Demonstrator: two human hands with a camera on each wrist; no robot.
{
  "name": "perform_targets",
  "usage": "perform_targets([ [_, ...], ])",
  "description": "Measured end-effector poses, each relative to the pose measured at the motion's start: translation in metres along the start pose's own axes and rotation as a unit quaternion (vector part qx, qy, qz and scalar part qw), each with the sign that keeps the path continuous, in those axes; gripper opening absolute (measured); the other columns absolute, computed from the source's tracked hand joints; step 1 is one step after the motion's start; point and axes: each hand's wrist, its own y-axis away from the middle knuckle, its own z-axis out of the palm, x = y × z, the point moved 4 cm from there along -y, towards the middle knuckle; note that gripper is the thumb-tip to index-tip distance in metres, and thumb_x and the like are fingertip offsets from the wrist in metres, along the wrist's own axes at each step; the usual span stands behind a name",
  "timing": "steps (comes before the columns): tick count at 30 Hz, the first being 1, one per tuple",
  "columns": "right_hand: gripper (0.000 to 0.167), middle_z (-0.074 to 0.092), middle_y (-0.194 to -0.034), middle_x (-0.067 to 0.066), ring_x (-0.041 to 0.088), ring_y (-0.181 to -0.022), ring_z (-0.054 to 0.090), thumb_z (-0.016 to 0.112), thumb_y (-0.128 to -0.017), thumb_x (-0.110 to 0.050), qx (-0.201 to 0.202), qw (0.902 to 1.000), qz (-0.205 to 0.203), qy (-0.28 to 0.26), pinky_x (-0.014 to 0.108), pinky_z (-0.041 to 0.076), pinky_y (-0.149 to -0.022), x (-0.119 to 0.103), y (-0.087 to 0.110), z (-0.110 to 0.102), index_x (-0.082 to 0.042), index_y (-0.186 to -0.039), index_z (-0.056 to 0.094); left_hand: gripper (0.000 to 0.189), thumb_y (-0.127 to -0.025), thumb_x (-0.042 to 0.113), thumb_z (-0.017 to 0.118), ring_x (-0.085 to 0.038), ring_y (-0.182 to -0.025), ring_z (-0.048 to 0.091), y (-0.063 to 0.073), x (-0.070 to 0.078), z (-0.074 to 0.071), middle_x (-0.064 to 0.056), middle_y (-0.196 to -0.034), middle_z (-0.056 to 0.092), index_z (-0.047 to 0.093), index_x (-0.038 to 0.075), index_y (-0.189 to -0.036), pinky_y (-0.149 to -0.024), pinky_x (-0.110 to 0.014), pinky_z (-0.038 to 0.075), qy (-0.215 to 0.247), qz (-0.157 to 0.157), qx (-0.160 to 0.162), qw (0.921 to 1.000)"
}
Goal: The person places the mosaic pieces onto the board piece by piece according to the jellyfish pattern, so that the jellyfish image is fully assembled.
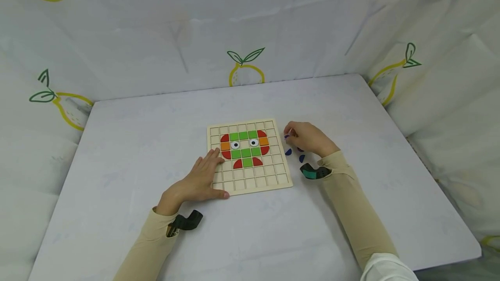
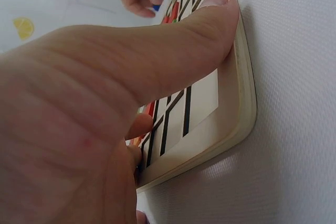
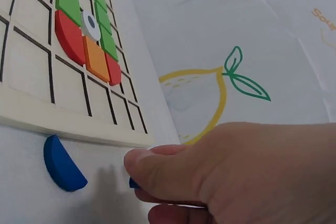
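A wooden grid board (image 1: 279,169) lies on the table, bearing a pattern of green squares (image 1: 246,153), red rounded pieces (image 1: 238,164), orange squares (image 1: 263,141) and two eye discs (image 1: 254,142). My left hand (image 1: 199,179) rests on its left side, fingers spread and the thumb (image 2: 215,17) along the near edge. Off the right edge, my right hand (image 1: 308,138) pinches a blue piece (image 3: 135,183) between thumb and fingers; its shape is mostly hidden. Several blue half-round pieces (image 1: 288,152) lie close by, one of them (image 3: 63,165) beside the board's edge.
The white table (image 1: 148,133) stretches out on all sides of the board. A white curtain (image 1: 140,47) with lemon drawings hangs behind it and along both sides. Each wrist carries a dark strap mount (image 1: 187,220).
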Motion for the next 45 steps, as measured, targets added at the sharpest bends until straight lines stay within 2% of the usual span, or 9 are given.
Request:
perform_targets([
  [3,0.027,0.067,-0.098,0.009,0.022,-0.084,0.058,0.062,-0.100,-0.014,0.019,0.9991,-0.034,-0.017,0.033,0.051,-0.073,-0.005,0.001,-0.003,-0.005,-0.125,0.067,0.095,-0.080,0.039,0.085,-0.037,-0.160,-0.001,0.000,0.000,0.000,-0.018,-0.172,0.002,0.032,0.003,-0.150,-0.127,-0.061,0.004,0.000,0.003,0.001,1.0000],
  [6,0.025,0.068,-0.096,0.008,0.021,-0.081,0.058,0.063,-0.100,-0.016,0.023,0.9973,-0.059,-0.038,0.032,0.050,-0.070,-0.014,0.004,-0.004,-0.007,-0.122,0.069,0.096,-0.079,0.039,0.085,-0.036,-0.160,-0.001,0.000,0.001,0.000,-0.018,-0.172,0.002,0.032,0.003,-0.151,-0.127,-0.061,0.004,-0.001,0.001,0.001,1.0000],
  [18,0.017,0.069,-0.100,0.005,0.020,-0.086,0.057,0.068,-0.096,-0.011,0.004,0.9939,-0.100,-0.047,0.029,0.050,-0.070,-0.042,0.010,0.001,-0.005,-0.111,0.073,0.097,-0.080,0.039,0.085,-0.035,-0.160,-0.002,0.001,0.002,0.001,-0.017,-0.172,0.000,0.031,0.003,-0.152,-0.128,-0.060,0.002,0.001,-0.002,-0.002,1.0000],
  [29,0.013,0.071,-0.105,0.002,0.021,-0.096,0.057,0.067,-0.097,-0.012,-0.064,0.9918,-0.099,-0.051,0.031,0.049,-0.081,-0.053,0.009,0.018,-0.011,-0.110,0.071,0.097,-0.080,0.039,0.085,-0.035,-0.160,-0.002,0.001,0.001,0.001,-0.016,-0.172,0.001,0.031,0.003,-0.152,-0.128,-0.060,0.003,0.000,-0.001,0.000,1.0000],
  [36,0.007,0.068,-0.090,0.000,0.016,-0.084,0.057,0.070,-0.096,-0.014,-0.087,0.9877,-0.122,-0.046,0.028,0.048,-0.075,-0.063,0.011,0.027,-0.013,-0.102,0.071,0.098,-0.079,0.039,0.085,-0.035,-0.160,-0.003,-0.001,0.001,0.000,-0.016,-0.172,0.000,0.030,0.003,-0.152,-0.128,-0.060,0.001,-0.001,-0.003,-0.001,1.0000],
  [45,0.007,0.068,-0.087,-0.004,0.012,-0.078,0.057,0.068,-0.096,-0.017,-0.134,0.9818,-0.132,-0.020,0.025,0.048,-0.071,-0.077,0.013,0.045,-0.015,-0.101,0.073,0.097,-0.079,0.042,0.084,-0.037,-0.160,-0.001,-0.001,0.000,0.000,-0.019,-0.171,0.003,0.031,0.003,-0.151,-0.127,-0.062,0.004,-0.003,0.006,0.003,1.0000],
])
